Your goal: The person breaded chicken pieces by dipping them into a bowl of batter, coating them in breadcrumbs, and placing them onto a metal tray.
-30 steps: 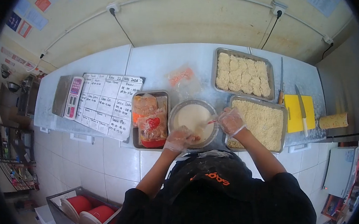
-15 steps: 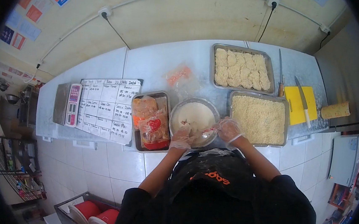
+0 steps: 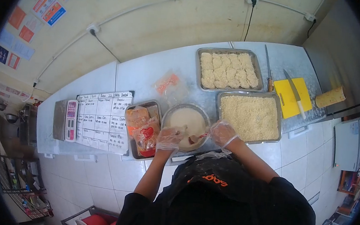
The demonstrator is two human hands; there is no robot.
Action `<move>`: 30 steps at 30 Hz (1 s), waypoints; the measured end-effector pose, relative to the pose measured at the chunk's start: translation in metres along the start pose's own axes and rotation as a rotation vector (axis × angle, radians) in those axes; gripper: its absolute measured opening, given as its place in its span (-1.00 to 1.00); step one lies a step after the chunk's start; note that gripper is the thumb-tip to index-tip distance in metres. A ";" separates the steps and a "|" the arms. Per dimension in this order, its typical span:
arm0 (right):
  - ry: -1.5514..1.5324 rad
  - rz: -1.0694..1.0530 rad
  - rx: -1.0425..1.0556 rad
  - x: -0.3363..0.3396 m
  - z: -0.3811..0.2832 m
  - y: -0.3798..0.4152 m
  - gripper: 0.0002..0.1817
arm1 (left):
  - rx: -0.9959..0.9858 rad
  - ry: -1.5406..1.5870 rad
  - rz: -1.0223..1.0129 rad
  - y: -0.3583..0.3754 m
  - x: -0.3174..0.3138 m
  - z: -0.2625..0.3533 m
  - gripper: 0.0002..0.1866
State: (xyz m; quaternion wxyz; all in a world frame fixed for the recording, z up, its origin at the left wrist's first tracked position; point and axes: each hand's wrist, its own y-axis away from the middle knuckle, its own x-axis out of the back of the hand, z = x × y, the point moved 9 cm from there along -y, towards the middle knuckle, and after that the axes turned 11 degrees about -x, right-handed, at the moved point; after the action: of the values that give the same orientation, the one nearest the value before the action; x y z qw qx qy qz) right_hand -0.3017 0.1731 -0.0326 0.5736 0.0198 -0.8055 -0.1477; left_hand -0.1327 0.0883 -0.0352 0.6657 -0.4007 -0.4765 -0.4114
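Pale batter fills a round metal bowl (image 3: 208, 112) near the counter's front edge. My left hand (image 3: 170, 138), in a clear plastic glove, is at the bowl's left side, its fingers curled and partly hidden. At the right rim my right hand (image 3: 224, 133), also gloved, has its fingers pressed together on something I cannot make out. A reddish piece of food (image 3: 194, 139) shows in the batter between the hands. Left of the bowl, a metal tray (image 3: 159, 106) holds plastic bags of orange and pinkish food. To the right stands a tray of crumbs (image 3: 251, 116).
Behind the crumbs is a tray of coated pieces (image 3: 230, 70). A knife (image 3: 294, 94) lies on a yellow board (image 3: 281, 88), near a longer knife (image 3: 268, 62). A whiteboard (image 3: 98, 125), a scale (image 3: 70, 121) and a plastic bag (image 3: 171, 86) lie leftward.
The view has shifted, so the counter items appear further left. My left hand has moved slightly toward the bowl's left rim, and more batter shows between my hands.
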 end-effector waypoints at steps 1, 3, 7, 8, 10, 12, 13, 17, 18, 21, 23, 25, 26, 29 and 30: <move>-0.044 -0.008 -0.016 0.000 0.003 0.001 -0.78 | 0.080 0.121 0.041 -0.001 0.014 -0.006 -0.76; -0.115 0.112 -0.020 0.010 0.013 0.001 -0.74 | 0.206 0.212 0.103 0.000 0.021 -0.022 -0.76; -0.092 0.371 -0.167 0.040 0.084 0.028 -0.53 | 0.241 -0.023 0.178 0.029 -0.035 -0.053 -0.72; -0.146 0.460 -0.276 0.036 0.128 0.042 -0.49 | 0.207 -0.114 0.200 0.036 -0.043 -0.053 -0.70; -0.117 0.565 -0.579 0.022 0.224 0.077 -0.43 | 0.377 0.008 0.213 0.045 -0.041 -0.062 -0.67; 0.050 0.662 -0.839 0.020 0.298 0.121 -0.44 | 0.492 0.079 0.230 0.055 -0.038 -0.064 -0.65; 0.135 0.745 -0.908 0.020 0.323 0.143 -0.47 | 0.521 0.088 0.239 0.061 -0.034 -0.065 -0.64; -0.207 0.529 -1.078 -0.038 0.409 0.162 -0.67 | 0.638 0.031 0.279 0.055 0.004 -0.050 -0.60; -0.208 0.550 -1.042 -0.039 0.411 0.162 -0.70 | 0.655 0.053 0.246 0.050 0.012 -0.046 -0.62; -0.223 0.535 -0.974 -0.029 0.408 0.159 -0.79 | 0.731 0.201 0.185 0.037 0.026 -0.036 -0.67; -0.213 0.597 -1.001 -0.015 0.420 0.164 -0.78 | 0.811 0.417 0.202 0.030 0.029 -0.031 -0.72; -0.224 0.629 -0.949 -0.021 0.428 0.161 -0.74 | 0.717 0.477 0.242 0.004 0.048 -0.007 -0.74; -0.236 0.631 -0.887 -0.030 0.431 0.154 -0.72 | 0.667 0.507 0.262 -0.013 0.056 0.006 -0.75; -0.164 0.649 -0.719 -0.036 0.416 0.152 -0.63 | 0.618 0.503 0.095 -0.064 0.056 0.041 -0.71; -0.125 0.660 -0.660 -0.034 0.403 0.147 -0.60 | 0.533 0.501 0.047 -0.083 0.047 0.049 -0.70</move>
State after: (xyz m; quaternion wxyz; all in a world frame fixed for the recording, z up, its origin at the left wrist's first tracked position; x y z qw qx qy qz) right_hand -0.6443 0.4070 -0.1459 0.5160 -0.4298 -0.7115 -0.2068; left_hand -0.2148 0.0981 0.0332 0.8522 -0.1108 -0.3796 -0.3427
